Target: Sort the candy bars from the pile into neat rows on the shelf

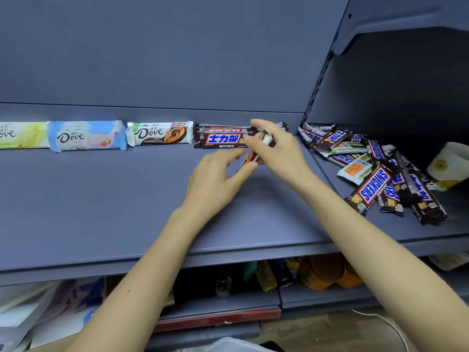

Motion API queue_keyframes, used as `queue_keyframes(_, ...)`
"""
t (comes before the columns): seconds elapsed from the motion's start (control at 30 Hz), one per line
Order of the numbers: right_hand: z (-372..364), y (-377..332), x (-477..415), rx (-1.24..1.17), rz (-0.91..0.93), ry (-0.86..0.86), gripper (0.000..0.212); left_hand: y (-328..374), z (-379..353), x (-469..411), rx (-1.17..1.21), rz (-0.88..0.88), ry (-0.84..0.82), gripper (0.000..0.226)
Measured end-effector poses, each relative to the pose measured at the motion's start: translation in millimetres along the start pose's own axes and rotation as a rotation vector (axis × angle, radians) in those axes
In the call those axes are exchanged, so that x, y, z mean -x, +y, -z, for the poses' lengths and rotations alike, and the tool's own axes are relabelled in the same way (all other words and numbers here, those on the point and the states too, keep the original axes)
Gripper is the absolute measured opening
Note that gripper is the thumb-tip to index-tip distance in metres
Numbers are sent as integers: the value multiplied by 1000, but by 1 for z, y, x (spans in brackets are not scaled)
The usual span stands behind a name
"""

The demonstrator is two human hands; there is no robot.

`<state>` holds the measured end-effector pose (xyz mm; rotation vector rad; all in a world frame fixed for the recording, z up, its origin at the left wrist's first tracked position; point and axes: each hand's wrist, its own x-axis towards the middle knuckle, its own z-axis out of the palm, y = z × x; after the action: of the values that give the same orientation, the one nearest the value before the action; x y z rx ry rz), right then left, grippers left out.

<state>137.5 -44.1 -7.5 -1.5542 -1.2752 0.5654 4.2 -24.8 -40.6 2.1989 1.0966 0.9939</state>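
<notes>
**Lower shelf** [279, 295]: mixed goods, orange and yellow packs among them; no part in the sorting.

**Shelf** [127, 212]: grey and flat. Its front and middle lay bare, with all sorted stock at the back edge.

**Left hand** [220, 181]: over mid-shelf and slightly blurred. Thumb and fingertips pinched the near end of the held bar.

**Right hand** [279, 153]: just beyond the left, fingers curled and pinching the far end of the same bar.

**Held bar** [250, 159]: one dark wrapper with an orange patch, tilted between the two hands. It was clear of the shelf and directly in front of the Snickers stack. Judged to be the item being placed.

**Pile** [375, 171]: on the adjoining section to the right, a loose heap of Snickers bars lying crosswise over one another, with a few white-and-green wrappers mixed in. A pale yellow-and-white object [449, 163] stood just beside it; what it was could not be told.

**Back edge, right to left:**
- Snickers stack [223, 138], several bars deep.
- Brown-and-white Dove stack [160, 133].
- Blue Dove stack [87, 136].
- Green Dove stack [22, 135], cut off by the frame edge.

All four sat side by side and squared up.

**Progress, as judged:** four kinds were started and tidy. The pile held a good many bars, so roughly the latter half of the work was left.
</notes>
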Motion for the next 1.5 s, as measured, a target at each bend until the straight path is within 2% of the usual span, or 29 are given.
queue_keyframes(0.1,4,9,1,-178,10,-26,38,-9,2,1,351,286,82,49)
queue_keyframes(0.2,3,17,2,-243,47,-37,40,-13,1,3,642,534,-57,47)
queue_keyframes(0.27,2,21,2,-245,58,-64,40,-15,-1,3,827,596,-63,45)
queue_keyframes(0.37,4,27,2,-235,64,-92,38,-20,-3,1,940,596,129,52)
queue_keyframes(0.53,16,33,1,-151,68,-191,34,-24,0,1,882,496,210,50)
queue_keyframes(0.7,18,31,-13,102,32,-131,18,-28,-1,2,730,375,242,43)
queue_keyframes(0.8,9,27,-17,257,45,-194,17,-25,-2,3,667,322,234,43)
queue_keyframes(1.1,-20,18,-30,367,77,-409,13,-39,12,8,593,293,211,46)
queue_keyframes(1.23,-39,10,-38,402,153,-433,12,-52,25,13,518,361,199,55)
queue_keyframes(1.37,-63,4,-52,459,207,-399,14,-65,44,18,309,374,258,49)
queue_keyframes(1.5,-96,0,-67,531,258,-381,17,-87,53,28,-57,363,222,37)
